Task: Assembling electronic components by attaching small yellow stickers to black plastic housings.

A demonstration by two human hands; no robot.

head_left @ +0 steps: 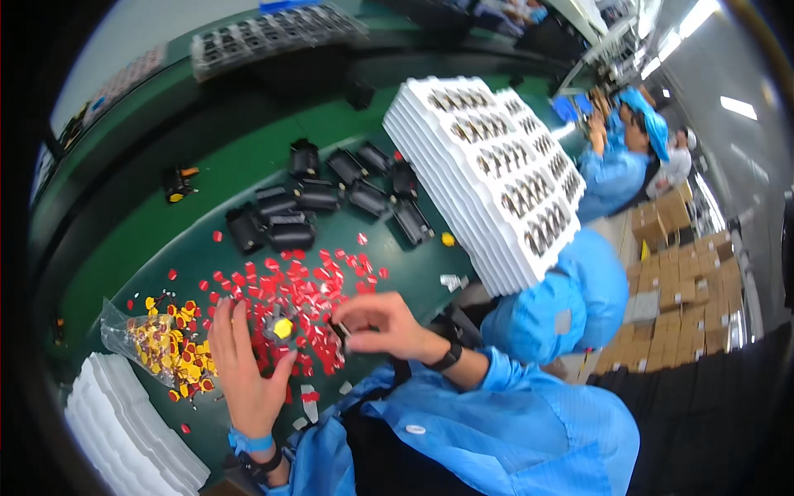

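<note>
My left hand (pixel 248 376) is spread open over the green table, thumb apart from the straight fingers. Just right of its fingers is a small dark grey part with a yellow disc (pixel 283 329) on top; whether the thumb touches it I cannot tell. My right hand (pixel 379 325) pinches a small dark piece (pixel 341 331) between thumb and fingers, too small to name further. Beneath and around both hands lie many small red pieces (pixel 310 285), loosely scattered. A clear plastic bag (pixel 120 331) with yellow-and-red small parts (pixel 169 339) spills out beside my left hand.
Several black housings (pixel 318 194) stand beyond the red pieces. A tall stack of white trays (pixel 463 198) holding metal parts rises at the right. White foam trays (pixel 124 430) lie at the near left. Co-workers in blue (pixel 616 169) sit farther right, near cardboard boxes (pixel 678 289).
</note>
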